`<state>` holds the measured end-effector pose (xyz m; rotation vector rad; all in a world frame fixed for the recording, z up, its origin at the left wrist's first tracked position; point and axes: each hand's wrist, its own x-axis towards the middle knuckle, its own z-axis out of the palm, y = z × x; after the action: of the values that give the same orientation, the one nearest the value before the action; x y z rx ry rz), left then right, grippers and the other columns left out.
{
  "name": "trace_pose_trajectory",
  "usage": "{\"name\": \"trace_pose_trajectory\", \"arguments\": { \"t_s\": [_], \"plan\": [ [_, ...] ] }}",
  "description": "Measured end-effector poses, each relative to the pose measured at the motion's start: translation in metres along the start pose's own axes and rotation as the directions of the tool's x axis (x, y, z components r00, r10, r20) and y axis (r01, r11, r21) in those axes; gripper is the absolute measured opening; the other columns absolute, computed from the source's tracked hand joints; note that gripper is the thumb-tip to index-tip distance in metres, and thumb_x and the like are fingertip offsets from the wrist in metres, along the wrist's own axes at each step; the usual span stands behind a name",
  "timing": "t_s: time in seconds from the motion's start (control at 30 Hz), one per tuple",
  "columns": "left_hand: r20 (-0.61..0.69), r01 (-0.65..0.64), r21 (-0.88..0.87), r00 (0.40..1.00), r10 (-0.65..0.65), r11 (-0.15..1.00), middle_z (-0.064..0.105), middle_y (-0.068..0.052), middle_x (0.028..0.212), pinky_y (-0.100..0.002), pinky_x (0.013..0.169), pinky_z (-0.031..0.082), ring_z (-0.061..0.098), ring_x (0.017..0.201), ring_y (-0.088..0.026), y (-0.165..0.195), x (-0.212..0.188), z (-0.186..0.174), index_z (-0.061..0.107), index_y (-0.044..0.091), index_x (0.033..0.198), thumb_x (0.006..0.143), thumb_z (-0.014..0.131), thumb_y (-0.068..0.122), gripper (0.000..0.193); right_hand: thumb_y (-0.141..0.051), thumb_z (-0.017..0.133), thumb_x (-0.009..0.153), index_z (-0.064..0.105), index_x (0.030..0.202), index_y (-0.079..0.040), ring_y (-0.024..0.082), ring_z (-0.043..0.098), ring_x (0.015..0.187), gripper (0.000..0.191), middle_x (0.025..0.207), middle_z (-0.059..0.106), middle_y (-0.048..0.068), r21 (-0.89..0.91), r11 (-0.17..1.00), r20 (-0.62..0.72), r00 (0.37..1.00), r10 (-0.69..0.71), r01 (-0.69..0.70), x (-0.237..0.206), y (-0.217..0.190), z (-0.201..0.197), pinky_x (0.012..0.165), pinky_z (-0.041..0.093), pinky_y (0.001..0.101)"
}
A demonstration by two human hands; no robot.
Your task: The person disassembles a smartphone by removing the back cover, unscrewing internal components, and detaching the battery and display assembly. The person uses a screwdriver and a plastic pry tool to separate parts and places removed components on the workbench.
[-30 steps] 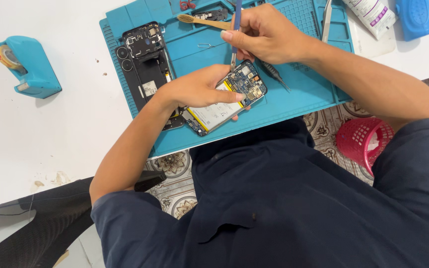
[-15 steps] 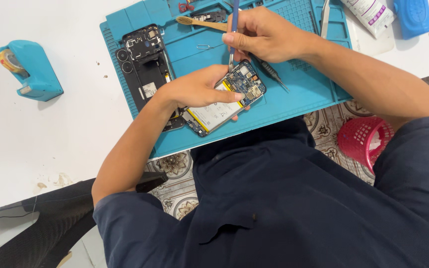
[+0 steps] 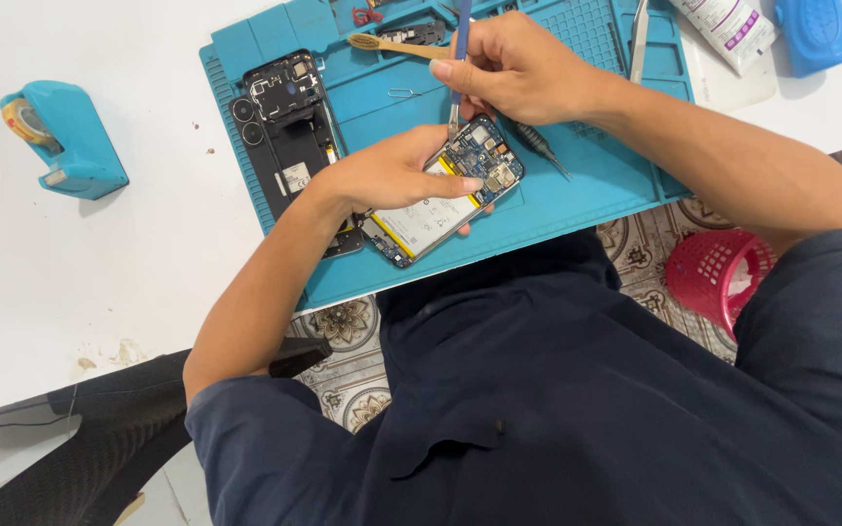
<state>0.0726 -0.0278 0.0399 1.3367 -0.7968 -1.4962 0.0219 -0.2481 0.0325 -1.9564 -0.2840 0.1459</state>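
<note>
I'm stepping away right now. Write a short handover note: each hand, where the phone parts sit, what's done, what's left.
Left hand: steadies the opened phone on the blue work mat.
Right hand: holds a thin blue-handled tool upright, tip at the phone's top circuit board.
Removed back cover lies on the mat to the left; a brush and tweezers lie at the far edge.
Done: cover off, battery and board exposed.
Left: the work at the board, apparently unfinished, and closing the phone.
</note>
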Motion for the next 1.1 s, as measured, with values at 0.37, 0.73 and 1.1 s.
{"name": "trace_pose_trajectory", "arguments": {
  "t_s": [0.37, 0.73, 1.1],
  "plan": [
    [0.025, -0.035, -0.028, 0.999, 0.036, 0.999, 0.075, -0.015, 0.109, -0.032, 0.071, 0.066, 0.078, 0.081, -0.021, -0.0024, 0.0011, -0.0042, 0.041, 0.0, 0.138, 0.1, 0.064, 0.017, 0.049, -0.031, 0.052, 0.114, 0.061, 0.101, -0.004, 0.005, 0.061, 0.074, 0.031, 0.084, 0.064, -0.001, 0.13, 0.99, 0.063, 0.997, -0.053, 0.045, 0.002, 0.0045, -0.0067, 0.066, 0.051, 0.0235],
    [-0.013, -0.007, -0.059, 1.0, 0.006, 0.998, 0.075, -0.015, 0.109, -0.033, 0.068, 0.065, 0.077, 0.079, -0.021, -0.0037, 0.0021, -0.0033, 0.043, 0.001, 0.136, 0.099, 0.064, 0.016, 0.046, -0.029, 0.055, 0.112, 0.065, 0.1, -0.004, 0.006, 0.061, 0.07, 0.029, 0.08, 0.065, -0.001, 0.101, 0.995, -0.012, 1.0, -0.008, 0.009, 0.0023, 0.0021, -0.0033, 0.063, 0.051, 0.0236],
    [-0.024, 0.0, -0.061, 1.0, -0.001, 0.998, 0.076, -0.016, 0.109, -0.034, 0.068, 0.066, 0.078, 0.079, -0.022, -0.001, 0.0011, -0.0019, 0.038, 0.002, 0.142, 0.098, 0.064, 0.018, 0.053, -0.03, 0.055, 0.113, 0.064, 0.101, -0.004, 0.005, 0.06, 0.07, 0.03, 0.081, 0.066, 0.0, 0.088, 0.996, -0.002, 0.999, -0.033, 0.033, 0.0011, 0.0083, -0.0065, 0.062, 0.049, 0.0227]
  ]
}}
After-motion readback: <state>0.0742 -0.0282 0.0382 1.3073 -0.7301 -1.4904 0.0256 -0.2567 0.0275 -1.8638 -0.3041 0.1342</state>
